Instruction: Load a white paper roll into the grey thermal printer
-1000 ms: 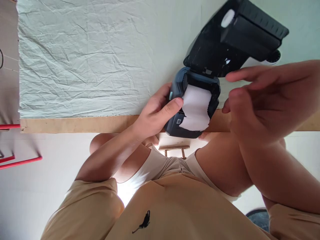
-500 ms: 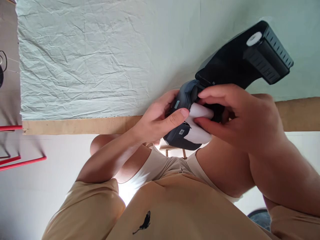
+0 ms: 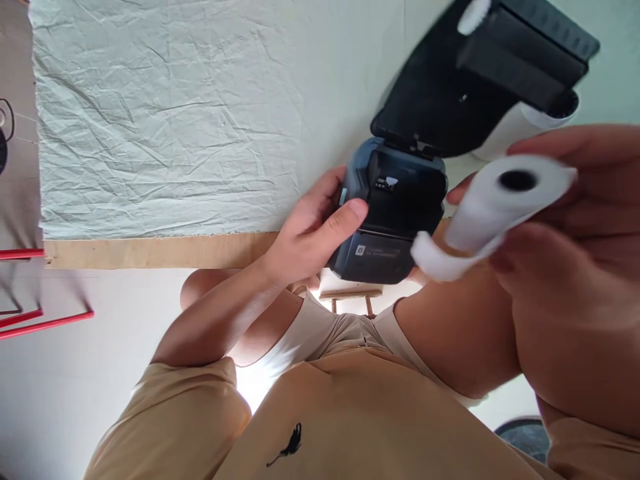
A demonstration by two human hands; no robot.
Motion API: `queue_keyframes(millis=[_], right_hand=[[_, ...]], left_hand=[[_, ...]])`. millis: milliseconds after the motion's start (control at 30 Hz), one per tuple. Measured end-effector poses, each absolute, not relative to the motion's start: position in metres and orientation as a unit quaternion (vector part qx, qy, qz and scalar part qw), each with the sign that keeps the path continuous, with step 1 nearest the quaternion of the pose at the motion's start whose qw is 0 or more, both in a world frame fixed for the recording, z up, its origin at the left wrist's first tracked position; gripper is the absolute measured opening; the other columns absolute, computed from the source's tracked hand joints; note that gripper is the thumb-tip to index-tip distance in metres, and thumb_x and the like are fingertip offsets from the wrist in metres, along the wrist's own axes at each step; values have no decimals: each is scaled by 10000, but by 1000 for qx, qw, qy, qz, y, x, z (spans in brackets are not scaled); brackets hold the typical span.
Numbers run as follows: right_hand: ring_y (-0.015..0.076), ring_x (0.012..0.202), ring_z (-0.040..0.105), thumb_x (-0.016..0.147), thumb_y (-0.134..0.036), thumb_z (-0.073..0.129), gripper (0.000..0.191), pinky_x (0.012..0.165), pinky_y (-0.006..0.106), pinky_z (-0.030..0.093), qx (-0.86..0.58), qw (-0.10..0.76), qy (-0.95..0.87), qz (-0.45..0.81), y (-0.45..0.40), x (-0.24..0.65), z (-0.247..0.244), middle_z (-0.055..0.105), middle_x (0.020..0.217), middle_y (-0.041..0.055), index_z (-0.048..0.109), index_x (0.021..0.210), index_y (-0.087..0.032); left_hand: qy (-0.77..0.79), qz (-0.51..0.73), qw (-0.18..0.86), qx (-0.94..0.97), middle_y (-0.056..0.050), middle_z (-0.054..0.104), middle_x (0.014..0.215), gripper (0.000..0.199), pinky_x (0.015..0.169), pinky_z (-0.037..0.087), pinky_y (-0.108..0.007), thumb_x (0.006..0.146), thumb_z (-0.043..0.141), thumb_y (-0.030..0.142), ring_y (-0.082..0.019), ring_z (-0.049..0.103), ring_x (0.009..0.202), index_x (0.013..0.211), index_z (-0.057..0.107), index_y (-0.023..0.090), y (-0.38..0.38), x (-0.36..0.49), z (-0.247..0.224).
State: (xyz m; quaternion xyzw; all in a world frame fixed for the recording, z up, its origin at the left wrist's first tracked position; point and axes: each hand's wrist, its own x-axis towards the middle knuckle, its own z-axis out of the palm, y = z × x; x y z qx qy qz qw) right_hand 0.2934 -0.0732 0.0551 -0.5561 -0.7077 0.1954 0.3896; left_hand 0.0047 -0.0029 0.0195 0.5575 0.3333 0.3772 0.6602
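While its lid point(image 3: 430, 87) stands thrown back, printer point(image 3: 407, 197): over the wooden edge point(image 3: 160, 252).
Left hand point(image 3: 320, 230): wrapped around the printer's left side, thumb on top.
Right hand point(image 3: 563, 280): closed on a white paper roll point(image 3: 473, 210) just right of the printer, loose end curling.
White cylinder point(image 3: 513, 130): partly hidden by the lid.
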Motion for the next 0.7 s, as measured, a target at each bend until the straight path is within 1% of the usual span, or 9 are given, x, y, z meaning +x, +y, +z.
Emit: queue_keyframes(millis=[67, 133, 300, 367, 433, 533, 600, 633, 700], right_hand=[[354, 1205, 918, 1118, -781, 871, 644, 917, 614, 859, -559, 396, -705, 181, -71, 298, 50, 900, 1421, 53, 729, 1702, -547], [375, 1339, 894, 1109, -782, 888, 629, 985, 647, 859, -559, 402, -702, 182, -66, 302, 46, 871, 1492, 64, 746, 1665, -525], [403, 1482, 824, 1139, -768, 862, 567, 1035, 689, 829, -562, 416, -694, 174, -56, 307, 41, 796, 1628, 82, 774, 1609, -464], [398, 1484, 803, 1158, -742, 856, 505, 1076, 696, 806, -558, 418, -698, 165, -52, 308, 40, 790, 1602, 83, 799, 1558, -438], [359, 1388, 814, 1184, -674, 859, 388, 1079, 649, 785, -548, 404, -719, 139, -49, 309, 40, 819, 1429, 75, 827, 1462, -406], [226, 991, 807, 1188, -532, 900, 259, 875, 461, 742, -539, 369, -752, 83, -43, 311, 39, 816, 1170, 25, 847, 1380, -367], [139, 757, 725, 1175, -435, 913, 269, 758, 383, 693, -555, 360, -747, 67, -40, 313, 36, 853, 1192, -1, 840, 1423, -361], [112, 692, 694, 1160, -392, 921, 305, 739, 367, 686, -564, 358, -741, 66, -38, 314, 34, 879, 1239, -6, 830, 1450, -362], [101, 661, 703, 1121, -332, 938, 393, 758, 362, 701, -588, 352, -725, 65, -35, 316, 28, 911, 1292, -12, 808, 1490, -372]], left_hand=[[361, 390, 653, 539, -74, 917, 1273, 791, 1000, 783, -477, 1058, 804, 1026, -351, 899, 1232, 1388, 854, 308, -3, 6, 17], [372, 392, 658, 525, -80, 921, 1288, 817, 1057, 793, -497, 1050, 794, 1041, -365, 898, 1285, 1408, 844, 308, -3, 8, 17], [368, 397, 663, 517, -89, 913, 1303, 795, 1075, 793, -500, 1081, 768, 1026, -352, 905, 1251, 1404, 839, 303, -4, 10, 17], [356, 408, 661, 520, -82, 907, 1312, 731, 1065, 785, -485, 1101, 792, 970, -332, 900, 1214, 1407, 844, 308, -4, 8, 15], [352, 412, 655, 525, -79, 903, 1306, 713, 1050, 778, -474, 1091, 820, 947, -327, 893, 1203, 1413, 850, 312, -3, 7, 12], [363, 407, 648, 532, -79, 897, 1305, 729, 1044, 772, -471, 1076, 827, 959, -339, 891, 1246, 1427, 848, 320, -3, 7, 10], [363, 404, 649, 532, -79, 898, 1300, 732, 1036, 773, -470, 1074, 829, 963, -345, 893, 1267, 1426, 843, 321, -2, 7, 8], [361, 404, 651, 532, -80, 900, 1291, 739, 1022, 774, -466, 1071, 830, 969, -346, 896, 1260, 1420, 841, 318, -1, 7, 8], [352, 409, 652, 533, -82, 902, 1271, 753, 992, 778, -453, 1066, 828, 980, -339, 899, 1223, 1404, 843, 308, -1, 7, 7]])
